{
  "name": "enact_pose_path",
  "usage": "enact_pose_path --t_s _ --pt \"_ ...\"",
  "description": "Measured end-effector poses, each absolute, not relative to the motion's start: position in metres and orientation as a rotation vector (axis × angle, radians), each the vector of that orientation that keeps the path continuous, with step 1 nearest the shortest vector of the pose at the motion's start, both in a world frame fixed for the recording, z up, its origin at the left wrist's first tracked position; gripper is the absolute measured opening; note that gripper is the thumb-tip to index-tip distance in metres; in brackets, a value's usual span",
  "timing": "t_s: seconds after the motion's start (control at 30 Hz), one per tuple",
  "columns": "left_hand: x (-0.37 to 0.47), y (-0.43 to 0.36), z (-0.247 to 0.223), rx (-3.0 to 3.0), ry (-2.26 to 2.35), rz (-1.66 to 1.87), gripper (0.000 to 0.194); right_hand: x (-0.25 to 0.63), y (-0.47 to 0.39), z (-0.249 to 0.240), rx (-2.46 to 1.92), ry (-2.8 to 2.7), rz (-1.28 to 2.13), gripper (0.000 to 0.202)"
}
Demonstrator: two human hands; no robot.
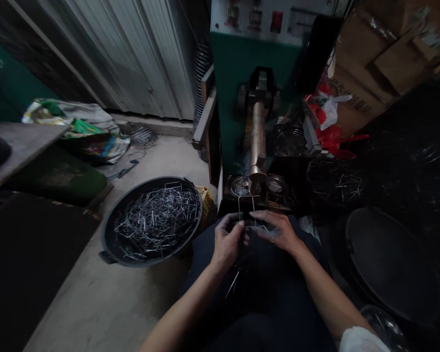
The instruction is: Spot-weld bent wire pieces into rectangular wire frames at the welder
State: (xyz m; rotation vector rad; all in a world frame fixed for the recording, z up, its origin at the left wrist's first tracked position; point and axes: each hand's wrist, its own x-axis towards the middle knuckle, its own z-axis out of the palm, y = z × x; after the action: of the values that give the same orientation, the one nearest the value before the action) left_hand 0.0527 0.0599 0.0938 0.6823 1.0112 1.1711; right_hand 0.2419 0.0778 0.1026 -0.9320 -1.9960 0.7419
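In front of the machine's metal arm [257,137], my left hand [229,239] pinches one side of a thin bent wire frame [239,205]. My right hand [278,230] has its fingers closed at the frame's other side, and a slanting wire shows by those fingers. The frame's top bar lies just under the tip of the metal arm. A small round dish of tiny metal bits [239,186] sits beside that tip. On my lap lie a few loose wires [232,284], partly lost in shadow.
At my left stands a black tub [106,239] heaped with bent wire pieces [157,220], a yellow crate [205,200] behind its rim. The green machine body [227,102] rises ahead. To the right are cardboard boxes [366,88], dark wire piles and a round black lid-like thing [385,264].
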Motion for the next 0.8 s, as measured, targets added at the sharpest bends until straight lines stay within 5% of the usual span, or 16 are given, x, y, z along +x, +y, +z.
enact_pose_path --t_s 0.57,0.8 --pt "0.051 0.070 0.089 0.684 0.979 1.164 0.043 0.243 0.086 0.094 -1.049 -1.879 0.838 0.047" --pt "0.054 0.118 0.099 0.746 1.012 1.196 0.042 0.244 0.120 0.098 -1.176 -1.726 0.780 0.023"
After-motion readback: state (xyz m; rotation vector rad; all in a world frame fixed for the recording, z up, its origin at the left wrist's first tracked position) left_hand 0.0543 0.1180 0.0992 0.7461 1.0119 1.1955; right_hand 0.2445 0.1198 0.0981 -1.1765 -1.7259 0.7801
